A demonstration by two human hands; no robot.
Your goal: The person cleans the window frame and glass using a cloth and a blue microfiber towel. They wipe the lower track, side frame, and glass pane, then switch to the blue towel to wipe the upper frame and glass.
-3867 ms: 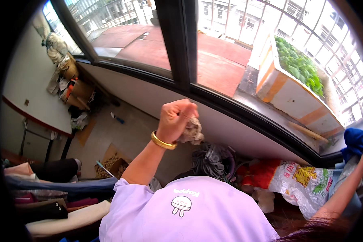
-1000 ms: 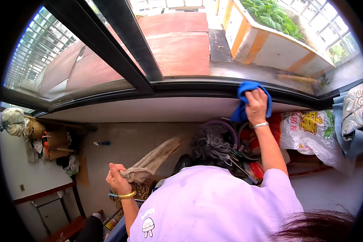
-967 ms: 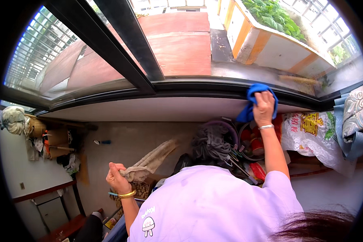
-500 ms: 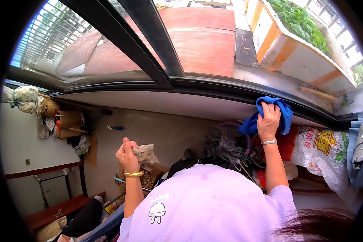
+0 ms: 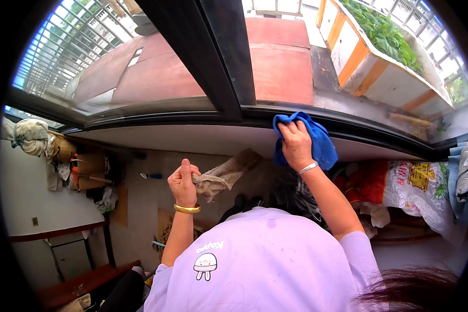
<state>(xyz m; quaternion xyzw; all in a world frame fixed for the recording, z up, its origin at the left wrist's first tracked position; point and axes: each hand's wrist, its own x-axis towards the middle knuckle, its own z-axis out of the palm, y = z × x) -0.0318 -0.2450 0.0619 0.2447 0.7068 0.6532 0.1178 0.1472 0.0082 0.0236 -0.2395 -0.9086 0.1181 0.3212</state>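
Observation:
My right hand [image 5: 298, 145] presses a bunched blue cloth [image 5: 321, 141] onto the black window frame [image 5: 359, 136], just right of the upright post. Part of the cloth hangs below the ledge. In my left hand [image 5: 183, 182], closed with the thumb up, is a dirty beige rag [image 5: 218, 179] whose loose end trails out to the right, away from the window. A gold bangle [image 5: 187, 208] circles my left wrist and a silver one [image 5: 308, 167] my right.
Glass panes [image 5: 140, 67] rise beyond the frame. Outside stands a white planter box [image 5: 385, 80] with green leaves. Below on the right lies a red and white plastic sack [image 5: 408, 182]; a grey mop head [image 5: 291, 197] is partly hidden by my arm. A wooden bench [image 5: 88, 283] stands lower left.
My right hand has slid left along the frame with the blue cloth, close to the upright post. My left hand has risen slightly to the right, and its rag now swings out longer.

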